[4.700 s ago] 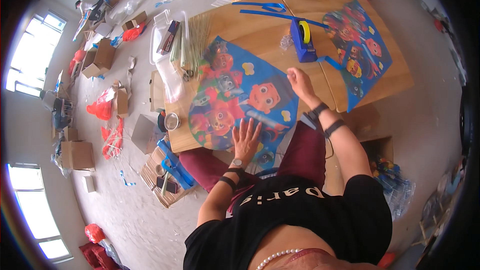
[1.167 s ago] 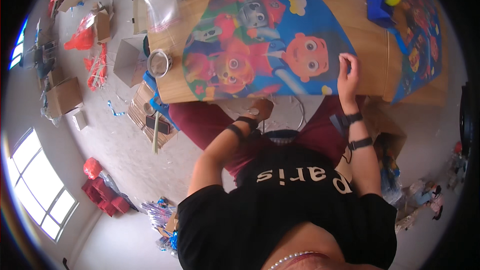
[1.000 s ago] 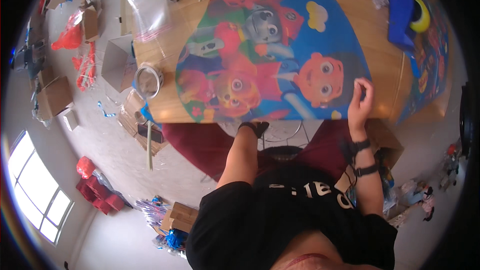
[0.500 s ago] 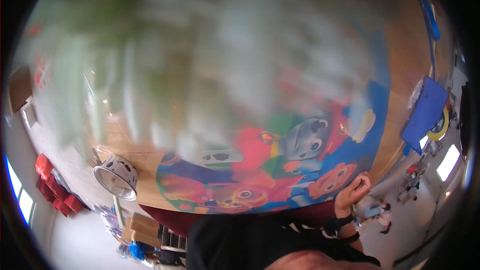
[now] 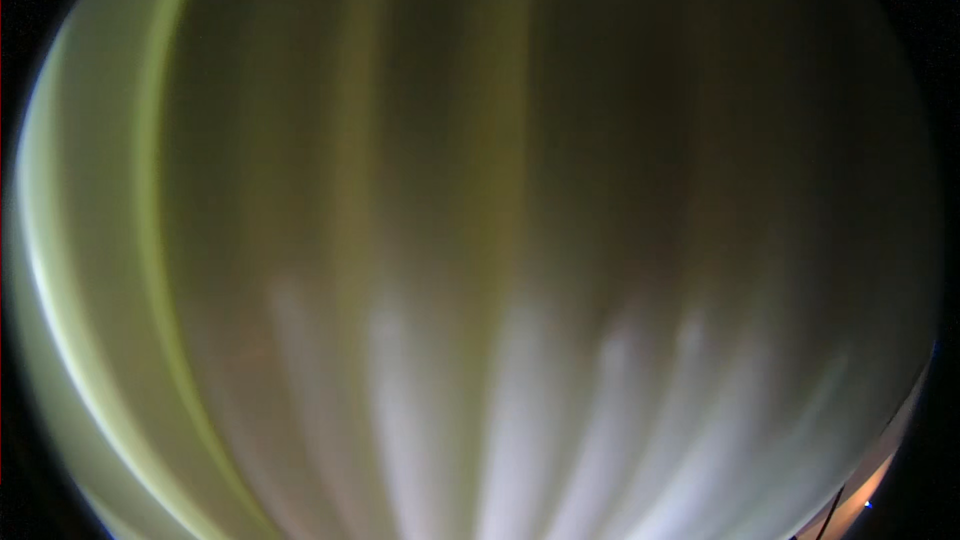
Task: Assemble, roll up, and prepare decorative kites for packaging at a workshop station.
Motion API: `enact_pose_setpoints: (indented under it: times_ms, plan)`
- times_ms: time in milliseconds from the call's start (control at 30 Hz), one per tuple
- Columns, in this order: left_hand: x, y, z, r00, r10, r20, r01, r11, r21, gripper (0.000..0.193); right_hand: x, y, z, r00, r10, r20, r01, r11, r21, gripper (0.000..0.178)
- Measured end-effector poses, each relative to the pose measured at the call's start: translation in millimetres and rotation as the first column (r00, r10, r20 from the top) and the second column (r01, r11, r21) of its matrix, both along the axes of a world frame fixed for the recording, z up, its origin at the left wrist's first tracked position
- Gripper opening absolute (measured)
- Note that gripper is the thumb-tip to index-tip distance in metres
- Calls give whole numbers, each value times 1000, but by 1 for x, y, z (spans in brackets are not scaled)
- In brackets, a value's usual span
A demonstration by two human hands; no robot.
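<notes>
A blurred, pale surface (image 5: 430, 420) fills almost the whole head view, very close to the camera. Long stripes run down it, whitish towards the bottom and dark in the upper middle, with a yellow-green band (image 5: 150, 190) at the left. What it is cannot be made out. Neither my left hand nor my right hand shows; anything they touch or hold is hidden behind this surface or outside the picture.
At the lower right rim a small orange-brown sliver (image 5: 862, 500) shows past the blurred surface, with a thin dark line beside it. Everything else around is covered.
The streaked blur, earlier over the upper part, now covers nearly everything. The table with its colourful cartoon cover, the patterned cup and the hand at the right table edge have disappeared from sight.
</notes>
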State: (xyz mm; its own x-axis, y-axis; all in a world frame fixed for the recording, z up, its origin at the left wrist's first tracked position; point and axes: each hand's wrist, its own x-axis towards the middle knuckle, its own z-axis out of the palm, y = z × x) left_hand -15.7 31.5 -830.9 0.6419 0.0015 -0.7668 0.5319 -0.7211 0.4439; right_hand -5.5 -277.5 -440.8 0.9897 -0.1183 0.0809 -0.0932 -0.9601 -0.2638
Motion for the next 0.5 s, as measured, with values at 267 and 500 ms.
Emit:
enact_pose_setpoints:
  times_ms: [267, 500]
  plan:
    - [-6, 0, -7, 975, 218, -51, -221, 973, -64, 29, -2, 0, 0, 1000, 0, -1, 0, 1000, 19, 19]
    - [-3, -7, -13, 902, 422, -91, -430, 899, -85, 30, 1, 3, -4, 1000, -21, -6, 22, 993, 116, 14]
